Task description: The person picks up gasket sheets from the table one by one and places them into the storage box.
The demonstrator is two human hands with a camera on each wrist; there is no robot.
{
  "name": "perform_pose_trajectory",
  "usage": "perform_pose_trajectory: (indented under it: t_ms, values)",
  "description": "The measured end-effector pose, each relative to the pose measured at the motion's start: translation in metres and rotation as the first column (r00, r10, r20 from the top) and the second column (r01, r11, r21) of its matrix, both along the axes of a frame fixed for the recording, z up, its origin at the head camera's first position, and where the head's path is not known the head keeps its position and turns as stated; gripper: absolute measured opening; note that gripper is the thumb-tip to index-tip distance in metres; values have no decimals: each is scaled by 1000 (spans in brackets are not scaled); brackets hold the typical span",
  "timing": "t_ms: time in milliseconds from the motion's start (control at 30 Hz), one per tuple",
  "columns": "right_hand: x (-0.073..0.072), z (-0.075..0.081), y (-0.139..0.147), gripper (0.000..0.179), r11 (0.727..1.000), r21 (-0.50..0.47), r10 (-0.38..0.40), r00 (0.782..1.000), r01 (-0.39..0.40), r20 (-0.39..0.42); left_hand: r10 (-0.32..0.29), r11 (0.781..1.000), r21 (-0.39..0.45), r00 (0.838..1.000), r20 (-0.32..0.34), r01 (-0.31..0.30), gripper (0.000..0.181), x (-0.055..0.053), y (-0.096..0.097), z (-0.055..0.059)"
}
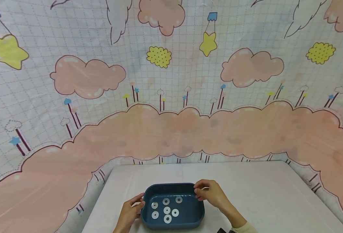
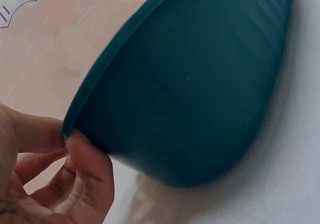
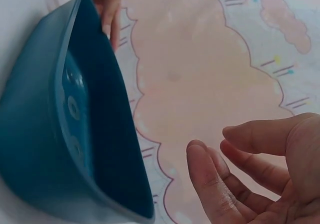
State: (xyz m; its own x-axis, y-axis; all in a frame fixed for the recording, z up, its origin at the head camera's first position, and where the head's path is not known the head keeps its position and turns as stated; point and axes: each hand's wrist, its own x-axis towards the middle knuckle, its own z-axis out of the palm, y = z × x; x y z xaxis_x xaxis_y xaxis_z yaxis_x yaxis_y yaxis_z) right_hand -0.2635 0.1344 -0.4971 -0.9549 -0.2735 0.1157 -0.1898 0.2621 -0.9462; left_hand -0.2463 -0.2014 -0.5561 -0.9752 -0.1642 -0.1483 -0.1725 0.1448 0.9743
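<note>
A dark blue rectangular plastic tub (image 1: 189, 213) with rounded corners sits on the white-covered table. On its floor, toward the left and middle, lie several flat silvery washers (image 1: 167, 210), each with a round hole. My left hand (image 1: 129, 210) pinches the rim at the left end between thumb and fingers; in the left wrist view this hand (image 2: 60, 179) grips the edge, with the tub's outer wall beside it. My right hand (image 1: 213, 193) hovers by the far right corner. In the right wrist view its fingers (image 3: 205, 176) are loosely bent, apart from the tub, with nothing between them.
The white tabletop (image 1: 247, 191) stretches around the tub, mostly to the right and behind it. Behind the table hangs a cloth (image 1: 194, 136) printed with clouds and stars. A small black object (image 1: 222, 230) shows at the bottom edge near my right sleeve (image 1: 245, 228).
</note>
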Motion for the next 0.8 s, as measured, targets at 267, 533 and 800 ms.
perform_pose_trajectory:
  t_ms: [267, 533, 800]
  values:
    - [1, 1, 17, 19, 999, 33, -42, 999, 42, -13, -4, 1000, -14, 1000, 8, 4, 46, 0, 1, 1]
    - [2, -2, 37, 20, 994, 42, -96, 995, 98, -33, -9, 1000, -16, 1000, 2, 9, 47, 2, -1, 2]
    - [3, -6, 55, 22, 988, 49, -147, 988, 149, -54, -14, 1000, -5, 1000, 2, 14, 46, 3, -2, 2]
